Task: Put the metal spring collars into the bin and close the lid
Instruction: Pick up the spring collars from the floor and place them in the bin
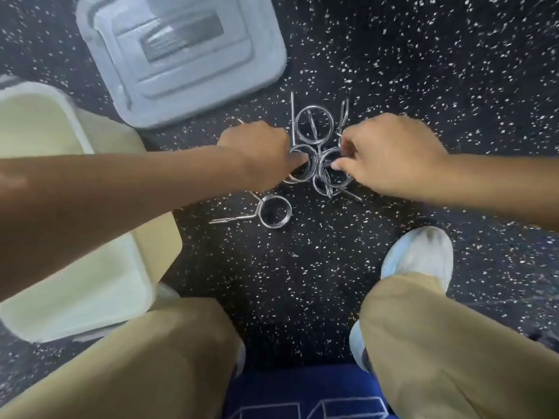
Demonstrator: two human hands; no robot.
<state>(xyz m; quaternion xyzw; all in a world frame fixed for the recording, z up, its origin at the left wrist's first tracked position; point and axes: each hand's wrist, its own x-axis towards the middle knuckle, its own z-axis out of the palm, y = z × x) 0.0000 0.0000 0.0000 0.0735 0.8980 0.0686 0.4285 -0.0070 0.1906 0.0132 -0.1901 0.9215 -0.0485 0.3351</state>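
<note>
Between the person's knees, on the speckled floor (423, 86), lies a tangle of spring collars (314, 152), with the left hand (257, 152) and right hand (390, 155) closing in from either side. Fingers of both are curled into the pile, each apparently gripping a ring, though how firmly I cannot tell. One loose collar (273, 211) sits apart, nearer the left hand, its handles pointing left toward the open bin (45, 122) at the floor's left edge. The lid (181, 55) rests beyond the pile, so the left hand has the shorter carry
</note>
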